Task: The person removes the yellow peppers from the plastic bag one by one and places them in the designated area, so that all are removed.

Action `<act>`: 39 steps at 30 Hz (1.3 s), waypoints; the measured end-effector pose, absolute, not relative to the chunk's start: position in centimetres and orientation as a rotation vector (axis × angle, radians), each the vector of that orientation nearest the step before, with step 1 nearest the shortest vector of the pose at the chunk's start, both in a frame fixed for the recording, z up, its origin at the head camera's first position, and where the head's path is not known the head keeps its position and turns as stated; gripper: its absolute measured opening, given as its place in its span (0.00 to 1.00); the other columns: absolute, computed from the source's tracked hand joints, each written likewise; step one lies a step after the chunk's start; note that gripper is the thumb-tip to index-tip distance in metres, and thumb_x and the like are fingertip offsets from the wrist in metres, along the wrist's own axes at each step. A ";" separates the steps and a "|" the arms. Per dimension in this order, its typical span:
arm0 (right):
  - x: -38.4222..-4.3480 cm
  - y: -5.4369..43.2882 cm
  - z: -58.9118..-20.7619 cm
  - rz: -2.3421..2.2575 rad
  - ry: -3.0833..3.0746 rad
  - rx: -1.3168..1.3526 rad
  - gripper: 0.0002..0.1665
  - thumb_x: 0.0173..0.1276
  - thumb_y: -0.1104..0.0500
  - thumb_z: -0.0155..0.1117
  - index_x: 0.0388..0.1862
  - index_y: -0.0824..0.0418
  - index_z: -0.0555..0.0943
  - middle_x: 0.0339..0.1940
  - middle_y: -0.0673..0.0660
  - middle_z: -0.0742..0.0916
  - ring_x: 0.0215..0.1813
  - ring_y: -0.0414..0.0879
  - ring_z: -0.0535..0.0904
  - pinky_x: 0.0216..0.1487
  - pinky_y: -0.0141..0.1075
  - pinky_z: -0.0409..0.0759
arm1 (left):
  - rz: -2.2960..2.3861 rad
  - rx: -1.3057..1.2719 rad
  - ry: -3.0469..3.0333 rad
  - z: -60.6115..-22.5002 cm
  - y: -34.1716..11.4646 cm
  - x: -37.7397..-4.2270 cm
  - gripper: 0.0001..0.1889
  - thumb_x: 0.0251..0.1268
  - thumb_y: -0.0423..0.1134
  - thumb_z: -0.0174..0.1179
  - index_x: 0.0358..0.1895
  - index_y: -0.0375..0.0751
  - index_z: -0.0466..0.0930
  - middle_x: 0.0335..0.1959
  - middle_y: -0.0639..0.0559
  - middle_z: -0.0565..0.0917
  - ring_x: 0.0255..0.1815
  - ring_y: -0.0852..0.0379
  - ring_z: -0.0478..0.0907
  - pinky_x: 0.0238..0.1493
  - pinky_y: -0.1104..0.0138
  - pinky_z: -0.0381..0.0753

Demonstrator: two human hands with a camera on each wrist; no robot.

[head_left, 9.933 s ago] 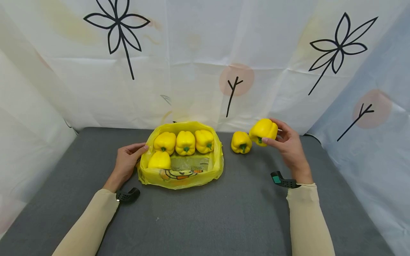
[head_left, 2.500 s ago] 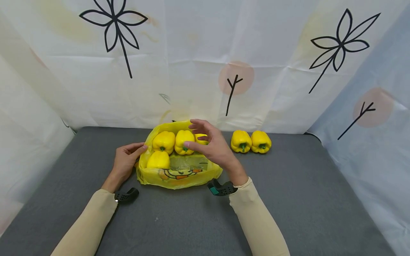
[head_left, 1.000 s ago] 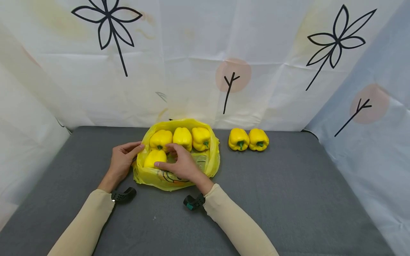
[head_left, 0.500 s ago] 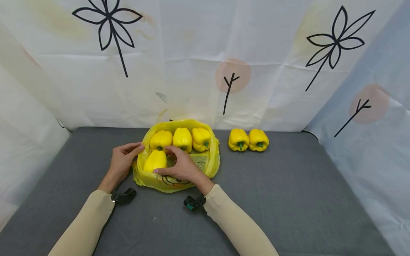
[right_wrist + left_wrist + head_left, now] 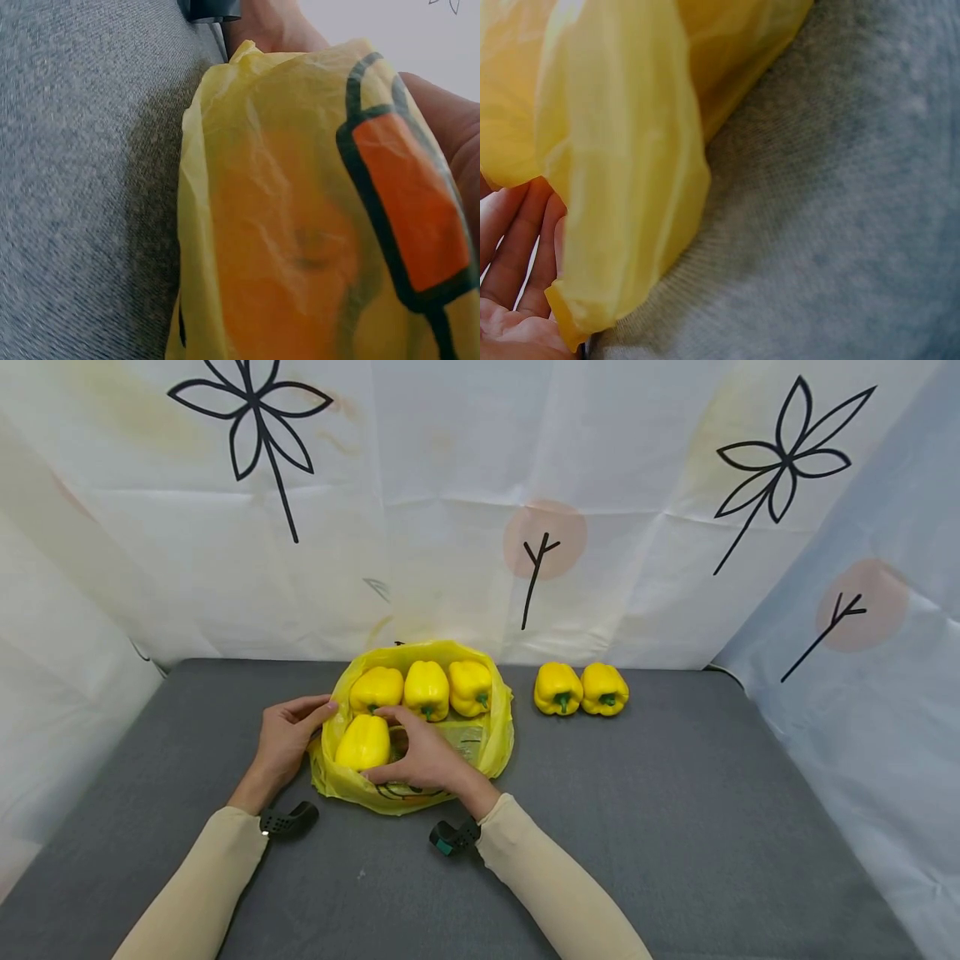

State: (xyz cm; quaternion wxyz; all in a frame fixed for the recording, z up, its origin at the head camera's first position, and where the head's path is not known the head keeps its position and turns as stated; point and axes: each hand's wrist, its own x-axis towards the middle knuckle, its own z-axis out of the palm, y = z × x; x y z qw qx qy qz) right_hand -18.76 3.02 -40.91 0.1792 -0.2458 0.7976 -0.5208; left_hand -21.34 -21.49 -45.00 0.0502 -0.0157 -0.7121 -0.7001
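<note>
A yellow plastic bag [image 5: 501, 739] stands with its mouth spread wide, its rim rolled outward. My left hand [image 5: 281, 742] pinches the bag's left rim between thumb and fingers; in the left wrist view, yellow film hides part of that hand [image 5: 514, 262]. Inside the bag, my right hand [image 5: 431, 753] grips the front-left yellow bell pepper [image 5: 363, 745], thumb at its near side and fingers at its far side. Behind it, three more bell peppers [image 5: 426, 687] sit in a row along the back. The right wrist view is mostly filled by the bag's printed front [image 5: 259, 112].
Two yellow bell peppers [image 5: 558, 689] lie side by side on the grey cloth-covered table [image 5: 675, 793], right of the bag. A white printed curtain [image 5: 450, 527] hangs along the back edge, with more fabric at both sides.
My right hand has set a bell pepper beside the other outside the bag, reached left into the bag and taken the front-left pepper, which has shifted slightly nearer. My left hand stays at the rim.
</note>
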 end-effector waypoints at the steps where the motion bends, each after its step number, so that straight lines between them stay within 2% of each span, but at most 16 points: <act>1: -18.8 3.0 -40.9 -1.484 2.250 -0.702 0.51 0.62 0.56 0.79 0.79 0.56 0.62 0.72 0.55 0.73 0.67 0.48 0.76 0.64 0.38 0.77 | -2.133 -0.048 -2.167 -45.0 -21.5 -21.3 0.23 0.70 0.40 0.67 0.59 0.25 0.81 0.40 0.63 0.87 0.41 0.65 0.84 0.41 0.75 0.84; 8: -18.8 3.1 -40.5 -1.547 2.283 -0.729 0.50 0.60 0.56 0.80 0.77 0.58 0.64 0.68 0.55 0.75 0.59 0.46 0.79 0.59 0.37 0.81 | -2.137 -0.042 -2.161 -45.0 -21.5 -21.4 0.22 0.70 0.40 0.68 0.59 0.25 0.81 0.40 0.63 0.88 0.41 0.65 0.84 0.41 0.75 0.84; 19: -18.6 3.9 -38.5 -1.647 2.340 -0.722 0.51 0.59 0.56 0.81 0.78 0.55 0.64 0.70 0.55 0.72 0.63 0.52 0.76 0.64 0.43 0.78 | -2.116 -0.055 -2.179 -44.9 -21.7 -21.3 0.22 0.70 0.40 0.67 0.59 0.24 0.81 0.39 0.64 0.88 0.41 0.66 0.84 0.41 0.75 0.84; 25: -18.3 4.7 -37.2 -1.713 2.326 -0.723 0.50 0.59 0.57 0.81 0.77 0.55 0.65 0.69 0.54 0.73 0.61 0.51 0.77 0.62 0.39 0.79 | -2.116 -0.062 -2.177 -45.1 -21.7 -21.4 0.23 0.70 0.40 0.67 0.59 0.24 0.81 0.40 0.63 0.88 0.41 0.65 0.84 0.41 0.75 0.84; 31: -18.0 5.8 -36.0 -1.779 2.286 -0.732 0.49 0.59 0.59 0.80 0.77 0.55 0.65 0.69 0.55 0.73 0.62 0.53 0.77 0.65 0.52 0.77 | -2.106 -0.066 -2.188 -45.2 -21.6 -21.3 0.24 0.71 0.40 0.67 0.60 0.23 0.80 0.40 0.64 0.88 0.41 0.65 0.84 0.41 0.75 0.84; 39: -18.3 8.5 -34.9 -1.863 2.247 -0.757 0.48 0.60 0.62 0.78 0.77 0.55 0.65 0.68 0.57 0.73 0.61 0.55 0.77 0.63 0.53 0.78 | -2.112 -0.087 -2.164 -45.1 -21.5 -21.1 0.23 0.71 0.39 0.66 0.59 0.22 0.80 0.40 0.63 0.87 0.42 0.66 0.84 0.41 0.75 0.84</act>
